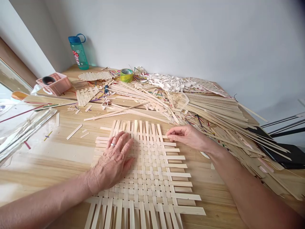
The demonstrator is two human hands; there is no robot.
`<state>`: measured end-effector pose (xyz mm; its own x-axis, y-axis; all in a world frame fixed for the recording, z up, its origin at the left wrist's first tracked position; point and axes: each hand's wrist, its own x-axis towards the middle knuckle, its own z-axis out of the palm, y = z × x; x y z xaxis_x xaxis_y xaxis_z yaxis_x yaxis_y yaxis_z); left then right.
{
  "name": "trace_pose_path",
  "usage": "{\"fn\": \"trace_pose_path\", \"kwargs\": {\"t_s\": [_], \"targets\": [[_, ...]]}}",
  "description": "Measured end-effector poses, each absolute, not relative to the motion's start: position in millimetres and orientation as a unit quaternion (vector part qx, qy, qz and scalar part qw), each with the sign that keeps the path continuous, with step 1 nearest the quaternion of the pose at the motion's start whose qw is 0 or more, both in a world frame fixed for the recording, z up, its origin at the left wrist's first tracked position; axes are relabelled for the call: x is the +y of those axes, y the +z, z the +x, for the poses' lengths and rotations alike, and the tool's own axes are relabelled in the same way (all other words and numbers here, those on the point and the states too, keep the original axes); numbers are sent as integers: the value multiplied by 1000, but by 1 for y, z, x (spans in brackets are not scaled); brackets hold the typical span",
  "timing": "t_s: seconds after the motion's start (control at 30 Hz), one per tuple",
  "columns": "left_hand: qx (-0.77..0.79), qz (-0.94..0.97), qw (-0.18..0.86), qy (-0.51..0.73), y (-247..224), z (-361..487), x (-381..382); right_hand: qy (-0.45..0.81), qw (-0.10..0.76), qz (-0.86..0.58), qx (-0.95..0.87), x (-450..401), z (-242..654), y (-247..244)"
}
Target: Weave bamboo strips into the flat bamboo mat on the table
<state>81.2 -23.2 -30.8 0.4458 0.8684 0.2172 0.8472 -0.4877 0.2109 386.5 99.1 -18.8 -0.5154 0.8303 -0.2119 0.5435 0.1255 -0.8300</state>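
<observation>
A woven mat of pale wooden strips (145,165) lies flat on the table, its loose strip ends sticking out on all sides. Across the mat's upper left part rests my left hand (116,156), palm down with the fingers spread and a ring on one of them. At the upper right edge, the thumb and fingers of my right hand (182,135) pinch the end of a wooden strip (164,137). That strip runs across near the top of the weave. The mat's left edge is partly covered by my left hand and forearm.
Behind the mat lie piled loose strips (212,108), white fabric strips (171,82) and a roll of yellow tape (126,75). A teal bottle (79,54) and a pink basket (57,86) stand at the back left. Small woven pieces (87,95) and offcuts (74,131) lie nearer.
</observation>
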Motion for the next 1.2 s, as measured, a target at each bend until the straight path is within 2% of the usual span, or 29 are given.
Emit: {"fn": "trace_pose_path", "kwargs": {"t_s": [0.53, 0.73, 0.97, 1.07, 1.2], "targets": [[484, 853, 57, 187, -30, 75, -14, 443, 200, -437, -757, 94, 373, -23], [457, 855, 59, 237, -33, 68, -7, 469, 183, -399, -766, 102, 381, -21], [470, 855, 42, 216, -36, 65, -3, 488, 183, -381, -764, 110, 391, -25], [471, 862, 39, 183, -29, 63, 1, 421, 177, -405, -793, 102, 386, -15], [490, 861, 24, 135, -17, 67, 9, 207, 239, -466, -826, 77, 365, 4]]}}
